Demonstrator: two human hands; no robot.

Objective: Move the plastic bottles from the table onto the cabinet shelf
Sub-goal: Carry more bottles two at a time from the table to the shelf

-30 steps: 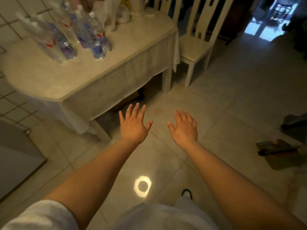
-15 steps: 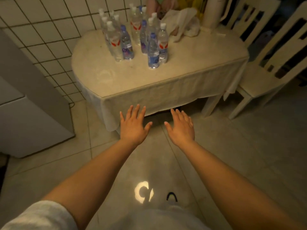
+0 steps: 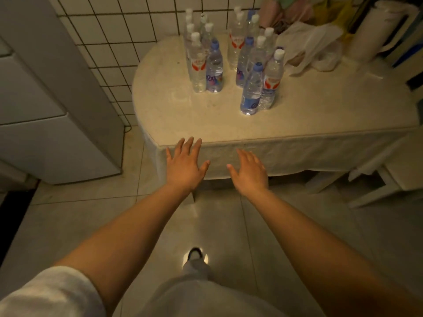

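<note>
Sleeve (image 3: 48,291) white, bottom left corner; leg and shoe toe (image 3: 194,253) on floor tiles (image 3: 229,225) btwn the two forearms. Both arms stretched fwd, palms down. Left hand (image 3: 184,167) flat, fingers spread, fingertips (image 3: 188,143) reaching over the near edge of the surface (image 3: 183,115); whether it touches, can't tell. Right hand (image 3: 250,171) also flat and relaxed, holding nothing, in front of the hanging cloth skirt (image 3: 297,154), just short of the edge. Near strip of surface bare, w/ rounded left end. Plastic bottles (image 3: 251,90) stand upright farther back in two clusters: left group against the tiled wall (image 3: 114,42), right group mid-surface, nearest one blue-capped w/ blue label. Gap btwn the clusters. Plastic bag (image 3: 311,49) beside right cluster, paper roll (image 3: 370,35) at far right corner. White appliance (image 3: 52,110) left of surface, narrow floor gap btwn them. Chair (image 3: 389,177) tucked at right.
</note>
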